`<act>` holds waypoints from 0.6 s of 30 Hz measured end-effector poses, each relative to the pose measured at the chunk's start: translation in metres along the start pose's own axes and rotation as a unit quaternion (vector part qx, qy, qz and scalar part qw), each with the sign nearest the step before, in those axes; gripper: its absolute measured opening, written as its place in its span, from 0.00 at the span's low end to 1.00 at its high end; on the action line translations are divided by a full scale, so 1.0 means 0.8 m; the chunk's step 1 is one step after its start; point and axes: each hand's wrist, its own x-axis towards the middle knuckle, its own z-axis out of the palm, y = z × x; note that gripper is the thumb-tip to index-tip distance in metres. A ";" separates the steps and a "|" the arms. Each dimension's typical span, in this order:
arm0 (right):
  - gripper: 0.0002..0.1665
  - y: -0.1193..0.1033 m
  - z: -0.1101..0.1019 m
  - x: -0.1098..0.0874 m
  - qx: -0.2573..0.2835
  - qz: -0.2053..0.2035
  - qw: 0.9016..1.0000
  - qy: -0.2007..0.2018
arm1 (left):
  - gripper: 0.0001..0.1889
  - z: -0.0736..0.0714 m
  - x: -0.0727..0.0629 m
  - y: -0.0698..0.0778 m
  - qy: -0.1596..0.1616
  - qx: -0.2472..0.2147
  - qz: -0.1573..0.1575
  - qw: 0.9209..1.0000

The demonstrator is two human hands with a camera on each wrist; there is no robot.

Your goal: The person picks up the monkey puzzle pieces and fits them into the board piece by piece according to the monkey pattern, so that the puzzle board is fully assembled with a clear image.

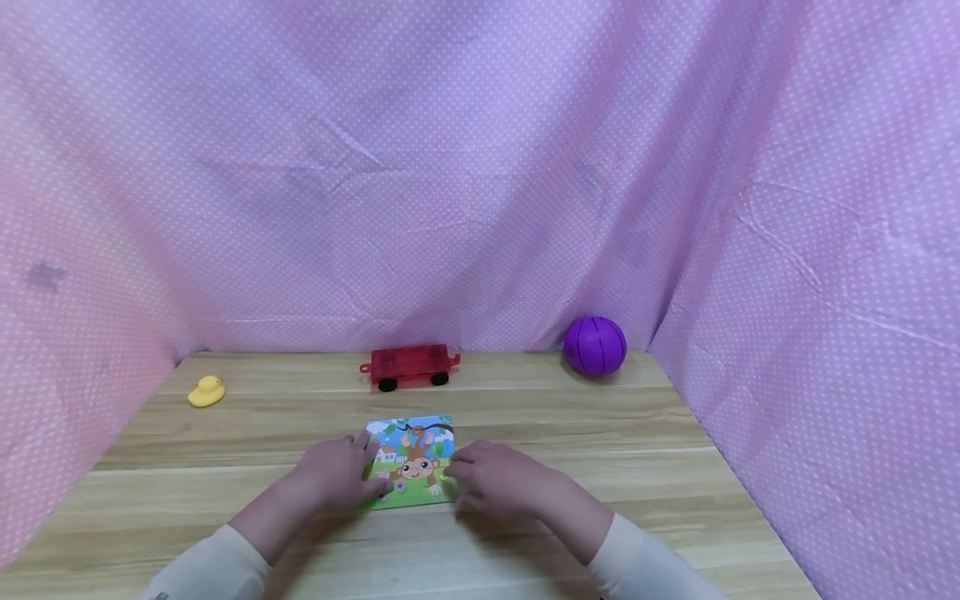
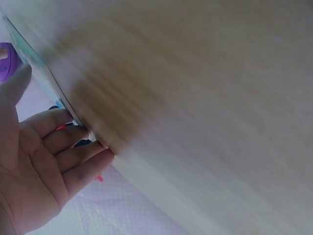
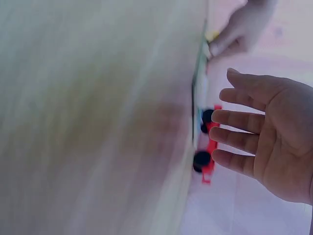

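Observation:
A flat, square picture board (image 1: 417,450) with a cartoon monkey lies on the wooden table between the two hands. The left hand (image 1: 336,472) is at the board's left side, its thumb over the near-left corner. In the left wrist view, that hand's fingers (image 2: 80,169) are extended, with their tips down at the table along the board's edge. Beside the right edge is the right hand (image 1: 497,478). The right wrist view shows the right hand (image 3: 279,137) with spread, nearly straight fingers and nothing held; whether a fingertip touches the board cannot be told.
Behind the board stands a red toy wagon (image 1: 411,363) with black wheels. A yellow rubber duck (image 1: 206,391) sits at the far left, a purple ball (image 1: 595,346) at the back right. Pink dotted cloth (image 1: 450,208) hangs around the wooden table (image 1: 285,417) at the back and sides.

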 end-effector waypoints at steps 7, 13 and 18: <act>0.31 0.038 -0.006 -0.042 0.041 0.061 0.997 0.014 | 0.52 -0.001 -0.002 -0.006 -0.020 -0.028 0.002 0.999; 0.36 0.063 -0.003 -0.076 0.086 0.161 0.983 -0.036 | 0.51 -0.005 -0.004 -0.008 -0.031 -0.037 -0.001 0.999; 0.26 0.073 -0.001 -0.101 0.111 0.202 0.971 -0.060 | 0.51 -0.006 -0.004 -0.008 -0.033 -0.035 -0.001 0.999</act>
